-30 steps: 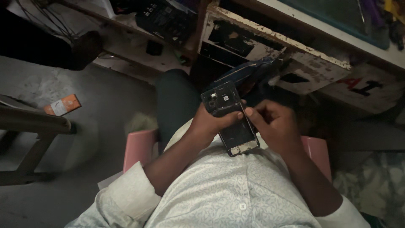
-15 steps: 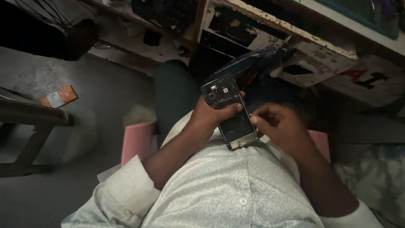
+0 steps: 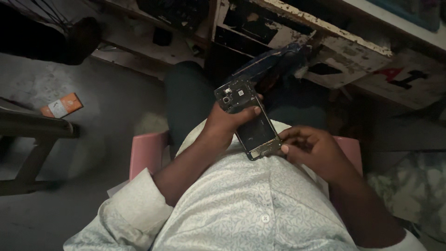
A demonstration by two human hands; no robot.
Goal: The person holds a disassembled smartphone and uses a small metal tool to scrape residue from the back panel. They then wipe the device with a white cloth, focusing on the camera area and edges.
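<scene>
An opened smartphone point(image 3: 248, 120) with its back cover off and its circuit parts showing lies tilted above my lap. My left hand point(image 3: 227, 123) grips its upper half, thumb across the dark middle. My right hand point(image 3: 310, 151) sits at the phone's lower end, fingertips pinched against the bottom edge. Whether something small is between those fingers I cannot tell. I sit on a pink plastic stool point(image 3: 146, 153) and wear a pale patterned shirt point(image 3: 241, 214).
A worn white wooden bench or shelf point(image 3: 334, 42) with peeling paint stands ahead. A dark blue bag or cloth point(image 3: 274, 62) lies under it. A small orange and white box point(image 3: 61, 105) rests on the grey floor at left, next to a wooden bench point(image 3: 32, 128).
My right hand has slid down from the phone's middle to its lower end. The left hand keeps its hold on the upper half. The view has shifted slightly.
</scene>
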